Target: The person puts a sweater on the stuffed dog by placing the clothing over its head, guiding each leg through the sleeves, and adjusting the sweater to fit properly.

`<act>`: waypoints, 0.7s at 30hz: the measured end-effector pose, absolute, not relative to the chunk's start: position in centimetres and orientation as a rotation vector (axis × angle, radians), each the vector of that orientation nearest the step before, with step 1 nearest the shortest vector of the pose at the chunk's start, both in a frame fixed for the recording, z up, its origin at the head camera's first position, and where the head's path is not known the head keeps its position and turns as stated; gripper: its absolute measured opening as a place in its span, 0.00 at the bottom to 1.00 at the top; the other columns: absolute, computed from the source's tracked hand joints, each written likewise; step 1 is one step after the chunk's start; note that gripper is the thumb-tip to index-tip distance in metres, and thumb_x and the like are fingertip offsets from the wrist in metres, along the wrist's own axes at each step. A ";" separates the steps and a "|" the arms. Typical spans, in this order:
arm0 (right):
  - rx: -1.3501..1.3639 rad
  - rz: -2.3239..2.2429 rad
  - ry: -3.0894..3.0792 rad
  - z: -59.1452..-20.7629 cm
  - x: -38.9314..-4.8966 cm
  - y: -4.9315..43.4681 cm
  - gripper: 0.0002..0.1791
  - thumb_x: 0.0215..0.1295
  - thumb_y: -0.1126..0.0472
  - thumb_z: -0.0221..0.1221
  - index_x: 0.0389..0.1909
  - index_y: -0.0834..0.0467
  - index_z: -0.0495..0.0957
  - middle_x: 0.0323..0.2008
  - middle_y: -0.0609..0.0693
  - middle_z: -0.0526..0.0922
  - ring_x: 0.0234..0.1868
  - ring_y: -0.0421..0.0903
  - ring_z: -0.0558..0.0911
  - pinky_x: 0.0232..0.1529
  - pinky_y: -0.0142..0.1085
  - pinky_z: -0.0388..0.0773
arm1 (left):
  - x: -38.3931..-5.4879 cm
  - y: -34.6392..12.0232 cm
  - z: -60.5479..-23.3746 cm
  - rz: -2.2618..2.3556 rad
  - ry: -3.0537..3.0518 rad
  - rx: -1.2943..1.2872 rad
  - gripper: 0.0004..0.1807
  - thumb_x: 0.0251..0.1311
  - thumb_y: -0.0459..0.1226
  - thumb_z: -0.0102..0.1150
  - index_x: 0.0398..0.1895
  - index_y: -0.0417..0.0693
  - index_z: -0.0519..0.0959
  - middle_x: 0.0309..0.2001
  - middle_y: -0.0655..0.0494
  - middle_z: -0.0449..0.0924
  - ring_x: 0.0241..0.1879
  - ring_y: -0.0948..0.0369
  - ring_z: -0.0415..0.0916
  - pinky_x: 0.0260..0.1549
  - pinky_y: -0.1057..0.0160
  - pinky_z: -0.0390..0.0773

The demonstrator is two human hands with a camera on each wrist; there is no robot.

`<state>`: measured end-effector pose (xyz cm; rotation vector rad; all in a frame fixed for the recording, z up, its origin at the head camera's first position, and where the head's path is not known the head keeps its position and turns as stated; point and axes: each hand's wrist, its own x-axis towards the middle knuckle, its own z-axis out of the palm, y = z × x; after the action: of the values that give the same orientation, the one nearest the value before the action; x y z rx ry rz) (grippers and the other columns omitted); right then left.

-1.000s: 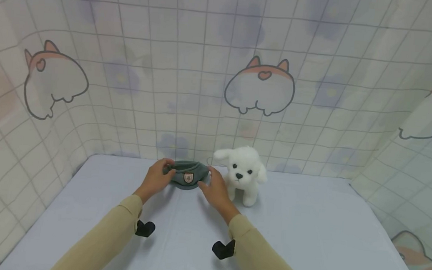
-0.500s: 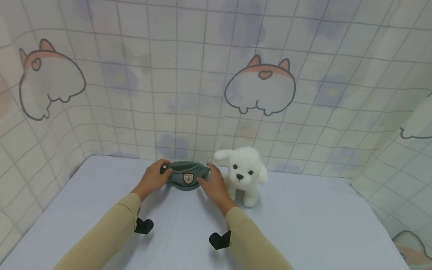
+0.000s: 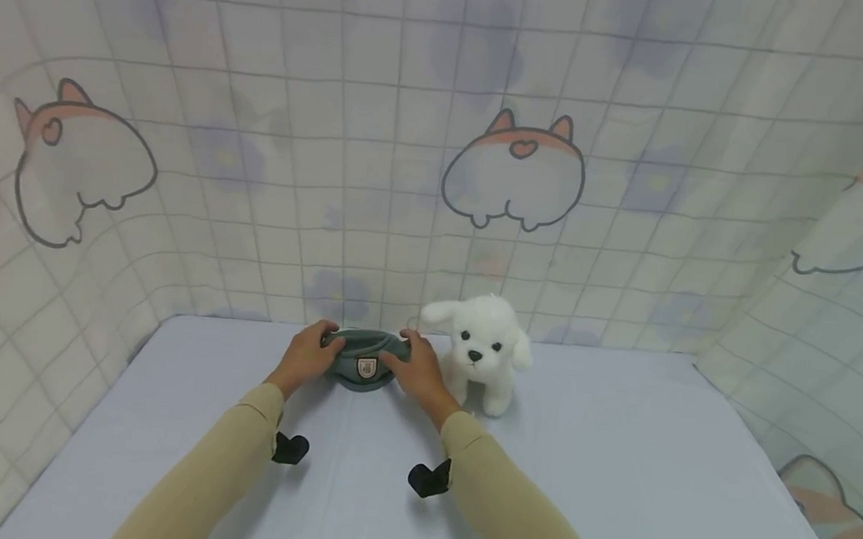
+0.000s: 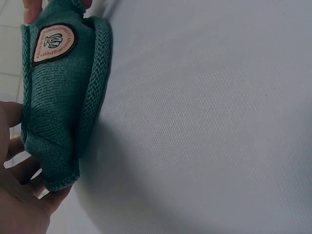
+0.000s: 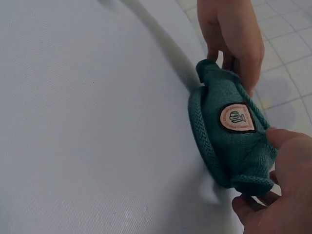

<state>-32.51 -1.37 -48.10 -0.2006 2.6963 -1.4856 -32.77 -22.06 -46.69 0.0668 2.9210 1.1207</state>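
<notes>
White cloth, printed with a grey grid, purple flowers and round corgi drawings, is hung as a backdrop (image 3: pixel 373 249) behind the work area and along both its sides. Below it a white tabletop (image 3: pixel 628 467) is seen, its far edge set close to the cloth. Two beige sleeves (image 3: pixel 211 459) are stretched forward over the tabletop. Near the far edge a white plush dog (image 3: pixel 483 332) is stood upright, its dark eyes and nose turned to the front and one ear stuck out sideways. A green knitted garment (image 4: pixel 58 92) with rolled edges is held to the left of the dog; whether it is rested on the tabletop or slightly lifted cannot be told. One end is gripped between the thumb and fingers of the left hand (image 3: pixel 307 359); the other is pinched by the right hand (image 3: pixel 419 369), just beside the dog. A small black device (image 3: pixel 428 479) is carried at each cuff. On the garment's front a dark-edged pink patch (image 5: pixel 237 118) is displayed, its lettering too blurred to be read.
</notes>
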 end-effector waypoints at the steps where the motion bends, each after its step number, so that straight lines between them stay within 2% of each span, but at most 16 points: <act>1: -0.202 -1.495 2.697 -48.1 -32.4 -1.4 0.33 0.68 0.46 0.56 0.68 0.57 0.64 0.61 0.59 0.72 0.62 0.55 0.72 0.64 0.50 0.70 | -32.8 -22.1 -46.7 1.117 2.934 0.081 0.25 0.70 0.43 0.49 0.64 0.37 0.67 0.62 0.36 0.71 0.63 0.42 0.68 0.63 0.43 0.67; 8: -0.198 -1.500 2.703 -48.0 -31.8 -1.4 0.31 0.68 0.43 0.55 0.65 0.57 0.67 0.58 0.59 0.74 0.59 0.54 0.74 0.60 0.50 0.72 | -32.7 -22.0 -47.0 1.071 2.972 0.149 0.25 0.59 0.36 0.61 0.59 0.38 0.71 0.54 0.36 0.75 0.54 0.44 0.73 0.55 0.45 0.73; 13: -0.230 -1.497 2.709 -47.7 -31.4 -1.6 0.33 0.66 0.41 0.56 0.65 0.57 0.67 0.57 0.58 0.73 0.58 0.53 0.74 0.61 0.50 0.71 | -32.1 -21.8 -46.8 1.075 2.991 0.139 0.21 0.59 0.34 0.59 0.57 0.40 0.73 0.51 0.40 0.77 0.50 0.48 0.74 0.51 0.47 0.75; 21: -0.333 -1.484 2.710 -47.5 -31.1 -2.0 0.36 0.65 0.41 0.57 0.68 0.58 0.64 0.65 0.58 0.70 0.66 0.54 0.69 0.66 0.51 0.67 | -30.7 -21.5 -46.1 1.163 3.039 0.252 0.17 0.64 0.35 0.53 0.55 0.41 0.75 0.52 0.42 0.78 0.51 0.48 0.75 0.50 0.47 0.75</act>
<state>-31.07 -1.98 -47.46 -0.3330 2.7099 -1.4841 -30.69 -21.55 -46.13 0.2519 3.0391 1.1634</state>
